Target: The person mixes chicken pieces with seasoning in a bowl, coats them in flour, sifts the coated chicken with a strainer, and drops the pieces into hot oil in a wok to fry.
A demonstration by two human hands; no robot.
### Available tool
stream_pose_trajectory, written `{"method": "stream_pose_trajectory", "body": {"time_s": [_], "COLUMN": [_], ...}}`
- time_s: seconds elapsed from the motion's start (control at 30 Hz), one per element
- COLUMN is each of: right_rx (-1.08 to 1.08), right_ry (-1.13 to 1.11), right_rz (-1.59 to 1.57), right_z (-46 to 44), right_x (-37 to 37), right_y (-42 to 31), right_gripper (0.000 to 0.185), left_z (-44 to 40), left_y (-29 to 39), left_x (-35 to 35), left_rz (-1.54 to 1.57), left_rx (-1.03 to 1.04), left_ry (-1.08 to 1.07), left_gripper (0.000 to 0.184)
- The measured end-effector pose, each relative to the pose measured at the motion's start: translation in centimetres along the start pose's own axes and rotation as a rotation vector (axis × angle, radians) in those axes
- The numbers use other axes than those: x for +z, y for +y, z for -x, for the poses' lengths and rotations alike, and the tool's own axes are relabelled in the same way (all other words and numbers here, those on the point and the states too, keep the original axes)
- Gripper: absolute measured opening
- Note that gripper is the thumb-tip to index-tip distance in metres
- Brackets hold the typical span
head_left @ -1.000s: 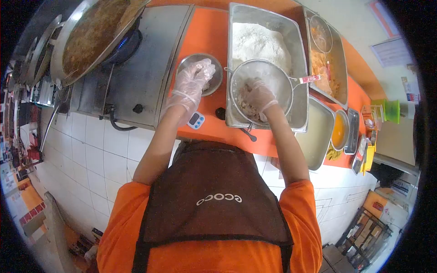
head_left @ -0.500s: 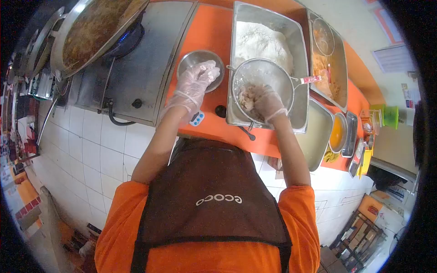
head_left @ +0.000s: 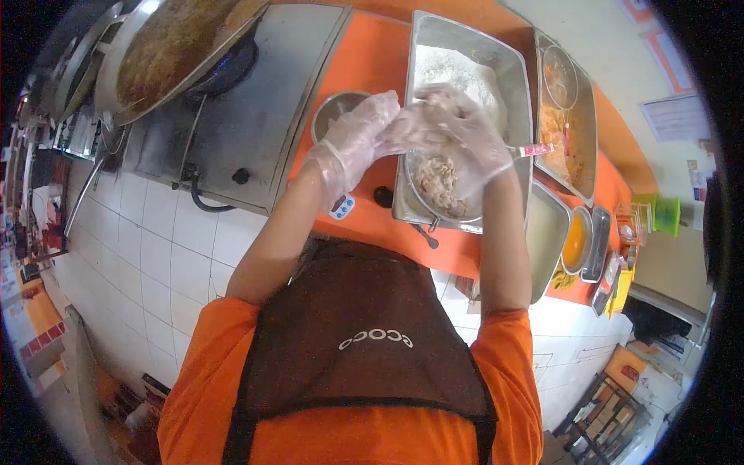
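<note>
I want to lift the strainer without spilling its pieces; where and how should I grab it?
Probably by the red-and-white part of its handle, from above on your right: that slim part juts sideways past the white powder tray's rim. The pieces sit off to one side, so keep it level.

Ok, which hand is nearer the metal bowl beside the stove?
Left: the left hand is right beside the bowl; the right hand is farther right, above the strainer.

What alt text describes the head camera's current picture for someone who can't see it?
Gloved left hand and right hand close together over a sieve of lumpy pieces on a tray of white powder, with a bowl and large pan to the left.
</note>
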State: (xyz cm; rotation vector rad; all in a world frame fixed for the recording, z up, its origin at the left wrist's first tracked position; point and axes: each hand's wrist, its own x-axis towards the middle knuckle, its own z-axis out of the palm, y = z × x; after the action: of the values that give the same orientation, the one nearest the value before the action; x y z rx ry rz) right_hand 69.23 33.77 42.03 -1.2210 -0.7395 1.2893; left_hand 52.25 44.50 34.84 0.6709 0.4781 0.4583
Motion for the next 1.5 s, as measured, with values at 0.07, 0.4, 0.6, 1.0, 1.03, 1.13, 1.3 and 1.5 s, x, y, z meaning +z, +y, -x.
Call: {"method": "stream_pose_trajectory", "body": {"time_s": [0.07, 0.4, 0.6, 1.0, 1.03, 1.13, 1.3, 1.5], "right_rx": [-0.043, 0.036, -0.122, -0.288, -0.259, -0.142, -0.176, 0.282], "right_ry": [-0.151, -0.017, -0.031, 0.225, 0.249, 0.278, 0.246, 0.251], "right_rz": [0.001, 0.557, 0.595, 0.536, 0.771, 1.103, 1.475, 0.965], "right_z": [-3.3, -10.4, -11.3, -2.8, -2.0, 1.0, 4.4, 4.3], "right_x": [1.3, 4.9, 4.1, -1.6, -3.5, -6.8, -3.6, -3.9], "right_y": [1.7, 4.7, 5.9, 0.9, 1.4, 3.4, 10.1, 8.7], "right_gripper": [0.033, 0.033, 0.024, 0.026, 0.024, 0.027, 0.028, 0.039], "left_z": [0.3, -0.8, -1.4, -1.1, -1.2, -0.6, 0.3, 1.4], "left_y": [1.9, 3.8, 3.3, 4.5, 4.5, 4.8, 3.7, 2.5], "left_x": [0.6, -5.1, -5.3, -3.4, -3.4, -3.0, -1.7, -0.8], "left_rz": [0.002, -0.525, -0.531, -0.78, -0.738, -0.669, -0.729, -0.781], "left_rx": [0.028, 0.171, 0.173, 0.074, 0.07, 0.09, 0.144, 0.192], "left_ry": [0.024, 0.505, 0.476, 0.462, 0.46, 0.458, 0.466, 0.41], "left_gripper": [0.038, 0.043, 0.045, 0.035, 0.034, 0.039, 0.036, 0.034]}}
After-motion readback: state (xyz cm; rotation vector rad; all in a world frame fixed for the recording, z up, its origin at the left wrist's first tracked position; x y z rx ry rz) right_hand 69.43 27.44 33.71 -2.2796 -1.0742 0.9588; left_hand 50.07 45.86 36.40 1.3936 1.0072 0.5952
